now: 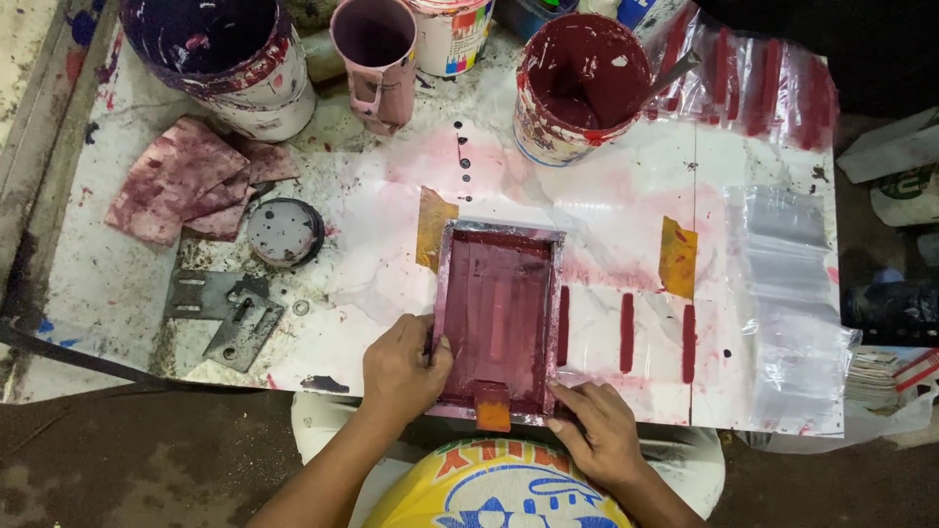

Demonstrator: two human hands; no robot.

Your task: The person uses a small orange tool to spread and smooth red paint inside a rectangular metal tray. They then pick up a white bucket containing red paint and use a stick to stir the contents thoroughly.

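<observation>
Both hands gripped the red screen frame (497, 318) lying flat on the table (372, 205), left hand (403, 372) curled on its left edge, right hand (599, 430) pressed at its near-right corner; three stripes (626, 332) printed just right.

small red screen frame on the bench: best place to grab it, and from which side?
Probably the near corners of the screen frame, from the person's side. It lies flat, its inked middle is wet, and its far edge faces the red paint bucket. Left hand already grips the near-left rail, right hand the near-right corner beside the orange tab, both clear of the ink.
</observation>
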